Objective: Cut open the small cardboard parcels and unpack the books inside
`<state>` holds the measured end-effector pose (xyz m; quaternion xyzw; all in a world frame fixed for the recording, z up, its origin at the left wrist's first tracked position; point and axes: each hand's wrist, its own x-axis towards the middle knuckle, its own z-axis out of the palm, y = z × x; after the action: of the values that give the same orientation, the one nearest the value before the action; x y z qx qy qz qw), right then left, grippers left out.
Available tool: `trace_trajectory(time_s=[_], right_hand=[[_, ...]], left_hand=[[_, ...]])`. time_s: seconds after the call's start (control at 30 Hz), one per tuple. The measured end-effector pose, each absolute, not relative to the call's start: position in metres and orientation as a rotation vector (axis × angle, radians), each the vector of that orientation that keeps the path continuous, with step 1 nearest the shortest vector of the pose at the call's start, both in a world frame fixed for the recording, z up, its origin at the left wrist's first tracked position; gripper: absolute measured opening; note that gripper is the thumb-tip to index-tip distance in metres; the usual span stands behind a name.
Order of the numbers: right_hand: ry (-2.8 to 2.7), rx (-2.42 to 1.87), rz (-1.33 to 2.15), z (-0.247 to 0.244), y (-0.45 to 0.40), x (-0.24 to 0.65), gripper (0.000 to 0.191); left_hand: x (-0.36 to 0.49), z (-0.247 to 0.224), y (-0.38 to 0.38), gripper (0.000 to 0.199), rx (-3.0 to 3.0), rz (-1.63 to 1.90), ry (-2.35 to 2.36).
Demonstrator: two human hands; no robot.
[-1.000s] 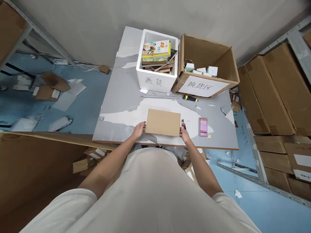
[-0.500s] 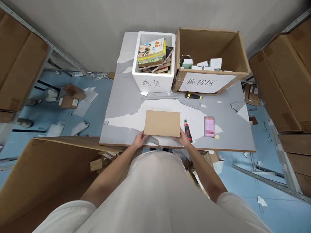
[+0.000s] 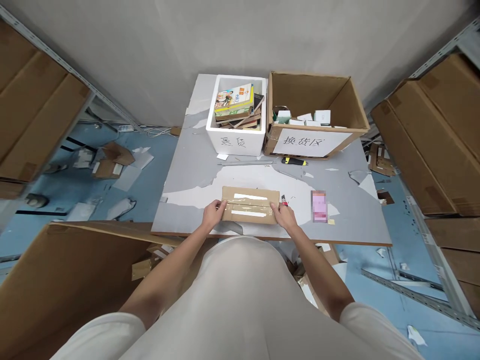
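A small flat cardboard box (image 3: 249, 205) is held between both my hands over the near part of the table. Clear tape runs along its middle seam, with torn white label strips above and below. My left hand (image 3: 214, 214) is closed on its left end, the thumb on top. At the right end my right hand (image 3: 284, 216) grips it in the same way. Just beyond the right hand shows the tip of a red utility knife (image 3: 284, 199), the rest of it covered by that hand. A pink blurred item (image 3: 319, 206) lies farther right.
On the table's (image 3: 180, 175) far side stand a white foam box (image 3: 236, 142) of books and an open carton (image 3: 315, 142) holding small white boxes. A yellow-black cutter (image 3: 294, 161) lies before them. A big open carton (image 3: 75, 270) is at my lower left; shelves of cartons flank both sides.
The cardboard box has turned from its plain face to the taped, labelled face. My right hand now covers most of the red knife, and the camera view has tilted up.
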<state>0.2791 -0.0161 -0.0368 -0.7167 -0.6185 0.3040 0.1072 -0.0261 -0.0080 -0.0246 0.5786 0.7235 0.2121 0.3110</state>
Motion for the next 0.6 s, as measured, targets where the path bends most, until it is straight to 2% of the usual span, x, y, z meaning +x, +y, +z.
trace_trajectory(time_s=[0.23,0.4,0.5,0.57,0.6], right_hand=[[-1.597,-1.996,1.038,-0.048,0.011,0.283,0.059],[-1.449,-1.703,1.218,-0.075,-0.011,0.293,0.054],[-1.374,-1.677,1.046,-0.101,-0.035,0.303,0.049],[-1.419,-1.655,1.030,-0.115,-0.048,0.308,0.056],[-1.463,-1.645,1.045,-0.118,-0.052,0.308,0.064]], left_hand=[[-0.020,-0.030,0.012,0.047,1.497,0.608,1.984],[-0.028,-0.046,0.008,0.051,1.327,0.700,1.866],[-0.042,-0.062,-0.003,0.052,1.128,0.807,1.647],[-0.052,-0.071,-0.013,0.046,1.119,0.805,1.602],[-0.055,-0.075,-0.018,0.050,1.137,0.780,1.583]])
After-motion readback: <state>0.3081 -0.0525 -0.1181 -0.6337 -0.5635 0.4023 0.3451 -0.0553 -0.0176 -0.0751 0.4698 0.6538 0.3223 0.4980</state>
